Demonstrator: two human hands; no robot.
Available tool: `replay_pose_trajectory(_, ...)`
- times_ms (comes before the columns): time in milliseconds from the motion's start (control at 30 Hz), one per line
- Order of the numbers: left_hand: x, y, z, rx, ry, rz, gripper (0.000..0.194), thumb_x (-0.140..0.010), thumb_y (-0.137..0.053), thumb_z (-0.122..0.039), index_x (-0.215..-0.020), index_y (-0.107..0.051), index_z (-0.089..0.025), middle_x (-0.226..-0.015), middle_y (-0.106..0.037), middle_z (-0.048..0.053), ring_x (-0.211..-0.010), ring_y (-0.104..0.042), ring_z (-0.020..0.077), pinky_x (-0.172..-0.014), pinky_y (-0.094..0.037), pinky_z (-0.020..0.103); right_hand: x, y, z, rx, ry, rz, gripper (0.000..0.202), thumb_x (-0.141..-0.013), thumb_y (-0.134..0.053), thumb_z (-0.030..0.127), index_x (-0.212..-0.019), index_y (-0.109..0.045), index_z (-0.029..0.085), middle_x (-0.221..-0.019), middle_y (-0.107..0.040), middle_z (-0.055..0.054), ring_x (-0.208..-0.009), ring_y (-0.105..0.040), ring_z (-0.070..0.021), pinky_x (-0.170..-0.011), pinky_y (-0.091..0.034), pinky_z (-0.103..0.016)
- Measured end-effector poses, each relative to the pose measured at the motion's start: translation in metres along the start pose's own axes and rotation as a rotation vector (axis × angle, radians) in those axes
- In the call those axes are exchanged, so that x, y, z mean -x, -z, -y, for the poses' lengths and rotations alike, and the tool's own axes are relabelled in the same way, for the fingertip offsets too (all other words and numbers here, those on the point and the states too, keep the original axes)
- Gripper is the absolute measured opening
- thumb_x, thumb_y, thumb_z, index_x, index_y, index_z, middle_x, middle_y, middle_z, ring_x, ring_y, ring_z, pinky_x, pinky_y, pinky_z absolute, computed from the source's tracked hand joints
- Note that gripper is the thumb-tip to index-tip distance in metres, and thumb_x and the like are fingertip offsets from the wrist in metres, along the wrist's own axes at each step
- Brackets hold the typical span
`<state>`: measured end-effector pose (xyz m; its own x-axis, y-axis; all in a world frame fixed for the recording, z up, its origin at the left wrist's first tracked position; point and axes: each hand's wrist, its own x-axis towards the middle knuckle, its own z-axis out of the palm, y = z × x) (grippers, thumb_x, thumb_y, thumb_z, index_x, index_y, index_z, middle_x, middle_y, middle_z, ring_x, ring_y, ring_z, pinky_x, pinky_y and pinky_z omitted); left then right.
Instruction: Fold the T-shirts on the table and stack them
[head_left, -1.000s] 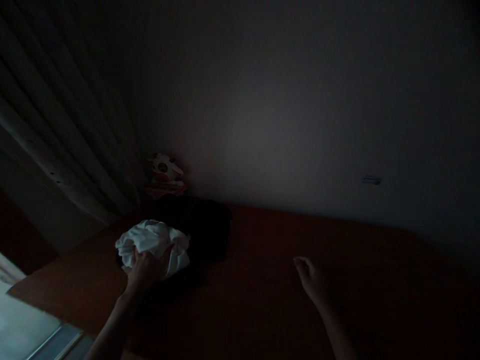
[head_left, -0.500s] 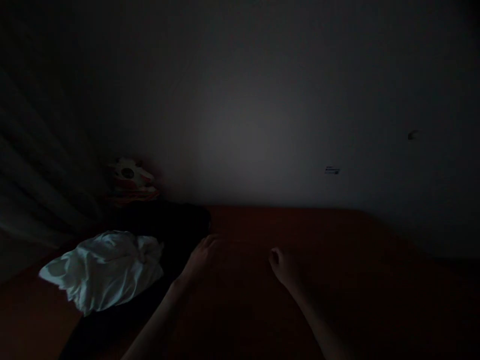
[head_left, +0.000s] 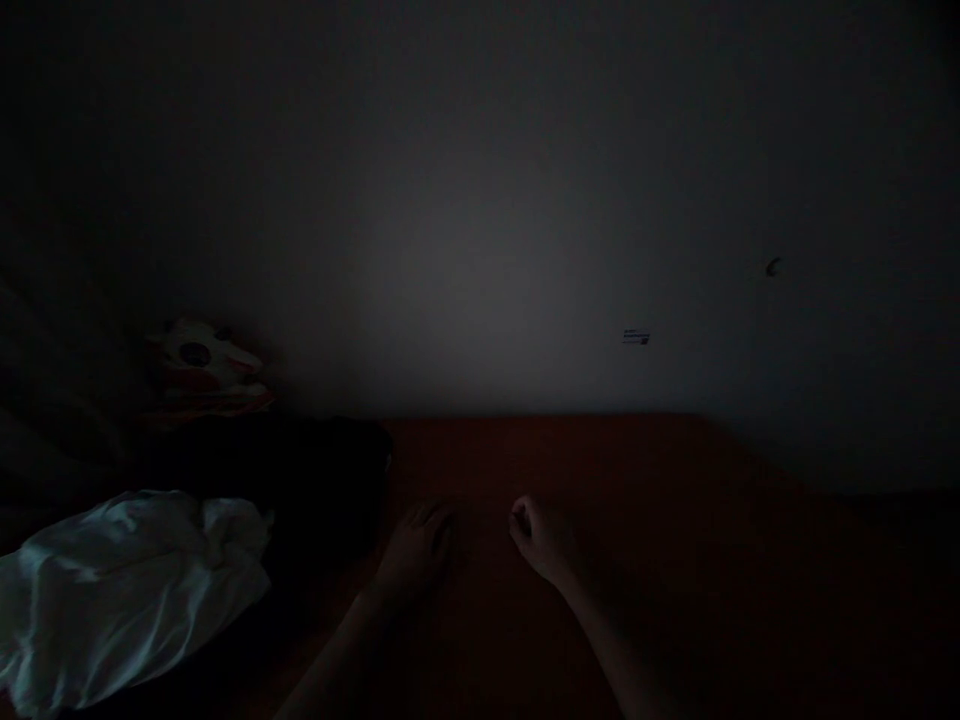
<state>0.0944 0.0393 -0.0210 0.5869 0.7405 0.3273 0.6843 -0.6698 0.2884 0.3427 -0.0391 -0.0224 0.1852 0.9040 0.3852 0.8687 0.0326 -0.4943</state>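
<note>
In the dim light, my left hand hovers over or rests on the reddish-brown surface, its fingers curled and thumb near the fingertips. Facing it a short way to the right is my right hand, closed with thumb and fingers curled into a small loop. What either hand holds, if anything, is too dark to make out. The hands are apart from each other. A black cloth-like item lies just left of my left hand.
A crumpled white cloth or bag lies at the left. Behind it stands a white and red figure with a dark round patch. The grey wall bears a small label and a hook-like mark. A curtain hangs far left.
The view has turned slightly right, so the white cloth sits farther left. My hands have come closer together, and the left hand's fingers have curled more.
</note>
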Motion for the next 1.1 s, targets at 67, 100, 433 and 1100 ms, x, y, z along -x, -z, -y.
replay_pose_trajectory(67,0.0,-0.001,0.0,-0.021,0.008,0.013,0.039,-0.099,-0.044,-0.026,-0.13,-0.066,-0.02,-0.141,-0.063,0.012,-0.127,-0.06,0.0289,-0.111,-0.046,0.05,0.001,0.001,-0.001,-0.05,-0.02,-0.007,0.013,-0.091,-0.048,0.03,-0.09,-0.06,0.025,-0.08,-0.071,-0.003,-0.071,-0.067,-0.0189,-0.067,-0.045,-0.029)
replay_pose_trajectory(100,0.0,-0.001,-0.001,-0.024,0.009,0.018,0.039,-0.098,-0.044,-0.026,-0.13,-0.066,-0.02,-0.141,-0.063,0.012,-0.127,-0.06,0.0287,-0.11,-0.047,0.05,0.001,0.001,-0.001,-0.075,-0.031,-0.011,0.014,-0.091,-0.047,0.03,-0.091,-0.06,0.025,-0.081,-0.071,-0.003,-0.073,-0.067,-0.0193,-0.067,-0.045,-0.03)
replay_pose_trajectory(433,0.002,-0.002,0.004,-0.001,-0.007,-0.005,0.037,-0.099,-0.046,-0.027,-0.129,-0.068,-0.023,-0.143,-0.062,0.01,-0.129,-0.059,0.0273,-0.112,-0.047,0.049,0.003,-0.003,-0.004,-0.19,-0.091,-0.049,0.021,-0.091,-0.045,0.035,-0.102,-0.059,0.024,-0.083,-0.07,-0.004,-0.075,-0.069,-0.0214,-0.069,-0.05,-0.032)
replay_pose_trajectory(1100,0.004,0.011,-0.009,0.064,0.031,0.034,0.036,-0.098,-0.047,-0.029,-0.126,-0.069,-0.022,-0.142,-0.063,0.01,-0.131,-0.058,0.0273,-0.112,-0.046,0.047,0.001,0.003,-0.007,-0.29,-0.143,-0.072,0.028,-0.09,-0.044,0.046,-0.099,-0.058,0.023,-0.082,-0.07,-0.005,-0.075,-0.07,-0.0225,-0.071,-0.051,-0.034)
